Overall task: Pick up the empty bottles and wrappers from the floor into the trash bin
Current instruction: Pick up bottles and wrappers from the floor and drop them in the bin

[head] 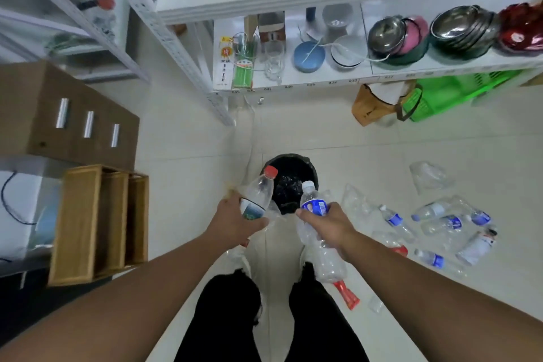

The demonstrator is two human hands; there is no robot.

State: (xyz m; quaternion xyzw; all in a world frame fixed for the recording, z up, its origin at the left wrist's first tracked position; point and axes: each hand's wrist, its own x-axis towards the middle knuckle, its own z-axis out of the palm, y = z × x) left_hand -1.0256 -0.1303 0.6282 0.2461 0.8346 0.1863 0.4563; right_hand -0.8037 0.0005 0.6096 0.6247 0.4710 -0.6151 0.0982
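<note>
A black trash bin point(312, 169) with a dark liner stands on the tiled floor just ahead of my feet. My left hand point(235, 222) grips a clear bottle with a red cap point(261, 191), its neck tilted toward the bin's near left rim. My right hand point(330, 223) holds a clear bottle with a white cap and blue label point(312, 204) together with other crumpled clear plastic point(326, 261) hanging below the fist. Several empty blue-labelled bottles point(440, 220) and clear wrappers point(429, 176) lie scattered on the floor to the right. A red wrapper point(348, 294) lies by my right foot.
White metal shelving point(293, 3) with bowls, glasses and packets stands behind the bin. A green basket point(446, 94) and a brown paper bag point(370, 109) sit under it. Cardboard box point(58, 114) and wooden crates point(100, 220) line the left side.
</note>
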